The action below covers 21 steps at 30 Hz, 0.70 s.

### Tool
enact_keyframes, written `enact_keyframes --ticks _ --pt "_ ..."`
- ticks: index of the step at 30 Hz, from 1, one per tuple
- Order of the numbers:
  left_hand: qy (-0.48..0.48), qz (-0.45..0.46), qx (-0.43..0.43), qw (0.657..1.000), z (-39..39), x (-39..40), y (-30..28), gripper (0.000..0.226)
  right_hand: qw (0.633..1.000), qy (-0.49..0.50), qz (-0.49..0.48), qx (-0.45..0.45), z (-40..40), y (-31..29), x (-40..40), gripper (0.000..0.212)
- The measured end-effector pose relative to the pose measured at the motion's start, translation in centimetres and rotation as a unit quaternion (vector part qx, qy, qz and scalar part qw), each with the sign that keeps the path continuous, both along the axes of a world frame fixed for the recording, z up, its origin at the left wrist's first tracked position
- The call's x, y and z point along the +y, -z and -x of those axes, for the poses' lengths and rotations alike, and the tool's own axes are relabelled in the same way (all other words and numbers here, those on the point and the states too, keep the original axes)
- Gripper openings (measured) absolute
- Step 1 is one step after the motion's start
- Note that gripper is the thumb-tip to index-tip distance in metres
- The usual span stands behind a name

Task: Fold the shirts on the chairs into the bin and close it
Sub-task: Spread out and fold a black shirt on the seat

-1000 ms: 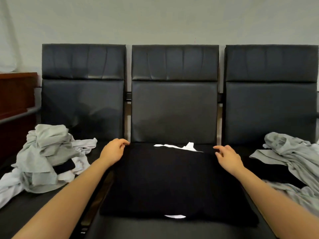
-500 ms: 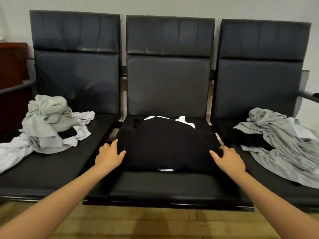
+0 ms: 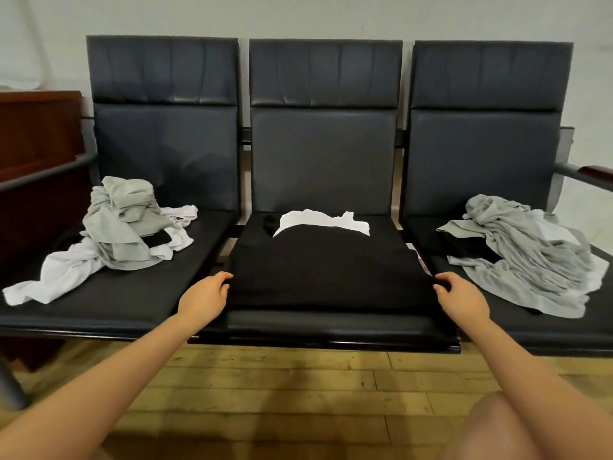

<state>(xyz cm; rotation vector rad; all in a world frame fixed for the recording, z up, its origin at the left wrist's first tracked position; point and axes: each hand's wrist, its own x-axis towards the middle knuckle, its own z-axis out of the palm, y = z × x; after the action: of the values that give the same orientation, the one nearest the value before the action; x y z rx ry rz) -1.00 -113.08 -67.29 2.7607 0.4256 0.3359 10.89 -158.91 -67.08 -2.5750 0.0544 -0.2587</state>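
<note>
A folded black shirt [image 3: 328, 270] lies on the middle seat of a row of three black chairs [image 3: 325, 151], on top of a white shirt [image 3: 325, 222] that shows at its far edge. My left hand [image 3: 205, 293] grips the black shirt's near left corner. My right hand [image 3: 459, 295] grips its near right corner. A crumpled pile of grey, white and black shirts [image 3: 122, 230] sits on the left seat. Another heap of grey shirts [image 3: 527, 247] over something black lies on the right seat. No bin is in view.
A dark wooden cabinet [image 3: 36, 154] stands at the left beside the chairs' metal armrest [image 3: 43, 175]. A wood-tipped armrest [image 3: 590, 174] juts out at the right. Wooden floor [image 3: 298, 393] runs in front of the seats, and my knee [image 3: 510, 429] shows at the bottom right.
Both hands slid from the shirt's far corners down its sides to the near corners, where they now grip it. The view pulled back, showing the floor.
</note>
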Motion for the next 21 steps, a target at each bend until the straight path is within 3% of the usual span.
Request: enact_keyframes --ticks 4,10,15,21 --pt "0.028 -0.038 0.034 0.998 1.3 -0.6 -0.3 0.041 0.996 -0.025 0.028 0.081 0.7 -0.1 0.0 0.034" --pt "0.038 -0.020 0.115 0.992 0.6 -0.1 -1.4 0.051 0.993 -0.041 0.055 0.093 1.3 -0.7 1.0 0.048" --pt "0.011 -0.082 0.089 0.993 -0.6 -1.0 -1.6 0.061 0.998 -0.007 0.013 0.056 0.3 -0.3 3.2 0.054" --pt "0.092 -0.016 0.002 0.996 -3.6 -4.7 -1.4 0.052 0.997 0.019 -0.048 0.048 -2.0 -0.5 7.0 0.072"
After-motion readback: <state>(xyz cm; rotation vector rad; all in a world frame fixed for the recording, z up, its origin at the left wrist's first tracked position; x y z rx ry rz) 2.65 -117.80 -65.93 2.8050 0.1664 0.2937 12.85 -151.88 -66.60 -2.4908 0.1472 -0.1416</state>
